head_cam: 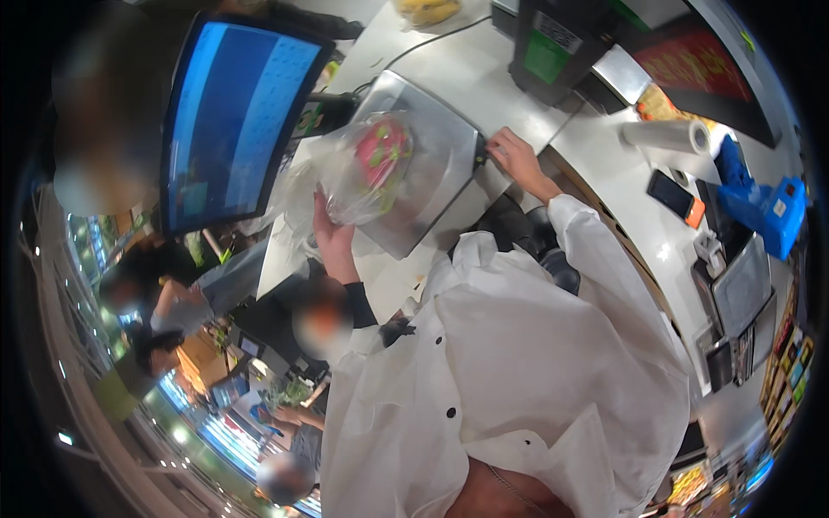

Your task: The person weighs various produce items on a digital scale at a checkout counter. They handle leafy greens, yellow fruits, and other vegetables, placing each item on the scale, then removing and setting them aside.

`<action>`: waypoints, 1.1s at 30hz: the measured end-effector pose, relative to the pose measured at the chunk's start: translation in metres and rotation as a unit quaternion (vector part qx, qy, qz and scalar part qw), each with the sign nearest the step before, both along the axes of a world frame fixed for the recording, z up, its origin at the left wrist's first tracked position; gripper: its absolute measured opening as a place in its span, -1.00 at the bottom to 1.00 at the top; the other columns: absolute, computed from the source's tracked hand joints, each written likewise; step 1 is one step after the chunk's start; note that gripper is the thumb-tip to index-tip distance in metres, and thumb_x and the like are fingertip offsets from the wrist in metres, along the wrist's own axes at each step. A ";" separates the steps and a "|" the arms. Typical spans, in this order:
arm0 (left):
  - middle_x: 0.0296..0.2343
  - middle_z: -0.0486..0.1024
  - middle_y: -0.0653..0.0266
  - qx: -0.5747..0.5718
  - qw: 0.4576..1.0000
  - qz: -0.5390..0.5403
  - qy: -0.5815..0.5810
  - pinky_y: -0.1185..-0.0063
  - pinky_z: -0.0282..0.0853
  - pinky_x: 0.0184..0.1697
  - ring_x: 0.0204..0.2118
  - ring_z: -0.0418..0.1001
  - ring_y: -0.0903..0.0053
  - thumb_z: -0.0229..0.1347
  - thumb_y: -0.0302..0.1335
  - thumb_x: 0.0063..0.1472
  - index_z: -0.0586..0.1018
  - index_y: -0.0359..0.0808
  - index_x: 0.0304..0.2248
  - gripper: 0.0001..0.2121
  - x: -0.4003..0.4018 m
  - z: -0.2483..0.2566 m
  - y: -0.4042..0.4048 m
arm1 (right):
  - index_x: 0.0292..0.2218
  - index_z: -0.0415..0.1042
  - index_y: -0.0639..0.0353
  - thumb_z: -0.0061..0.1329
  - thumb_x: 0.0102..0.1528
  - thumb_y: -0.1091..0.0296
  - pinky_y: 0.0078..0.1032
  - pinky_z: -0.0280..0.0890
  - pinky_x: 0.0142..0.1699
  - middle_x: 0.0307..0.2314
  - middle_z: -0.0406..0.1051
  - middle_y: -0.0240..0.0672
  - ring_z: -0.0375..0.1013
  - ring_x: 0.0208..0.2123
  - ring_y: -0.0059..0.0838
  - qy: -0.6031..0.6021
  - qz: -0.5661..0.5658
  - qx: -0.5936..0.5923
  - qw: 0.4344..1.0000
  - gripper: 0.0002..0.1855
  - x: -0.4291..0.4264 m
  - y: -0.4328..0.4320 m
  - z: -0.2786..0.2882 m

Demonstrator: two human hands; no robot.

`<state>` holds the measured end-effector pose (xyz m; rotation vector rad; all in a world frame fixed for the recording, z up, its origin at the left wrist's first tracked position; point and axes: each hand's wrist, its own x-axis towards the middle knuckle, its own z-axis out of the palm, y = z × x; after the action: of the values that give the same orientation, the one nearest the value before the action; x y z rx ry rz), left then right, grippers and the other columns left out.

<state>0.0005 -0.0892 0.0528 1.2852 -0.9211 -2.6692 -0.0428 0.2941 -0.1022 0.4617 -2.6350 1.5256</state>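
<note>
A pink dragon fruit with green scales lies in a clear plastic bag [382,155] on the square metal plate of a weighing scale [447,149]. At the bag's near left side, my left hand [333,226] has its fingers against the plastic and grips it; a dark cuff shows at the wrist. On the other side, my right hand [516,162], in a white sleeve, reaches the scale's dark front edge with bent fingers and holds nothing. Its fingertips are partly hidden from view. A large lit monitor [239,129] stands left of the scale.
On the white counter to the right are a roll of clear bags [667,136], a black and orange handheld device [675,197], a blue plastic item [771,213] and another metal scale [745,285]. A bag of yellow fruit [427,11] sits at the top. Other people stand at left.
</note>
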 end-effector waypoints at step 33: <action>-0.23 0.43 0.20 -0.520 0.799 -0.099 0.285 0.52 0.25 -0.01 -0.11 0.38 0.47 -0.01 -0.31 0.27 0.42 -0.35 -0.12 -0.70 0.128 0.196 0.026 | -0.16 0.37 0.21 -0.08 0.16 0.28 -0.55 0.26 -0.37 -0.48 0.39 -0.43 0.33 -0.49 -0.57 -0.377 0.295 -0.252 0.841 -0.75 0.044 -0.244 0.278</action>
<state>0.1288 -0.0628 0.2491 0.1260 -1.9815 -1.7952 0.0012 0.0501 0.1756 0.7973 -2.4436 3.0318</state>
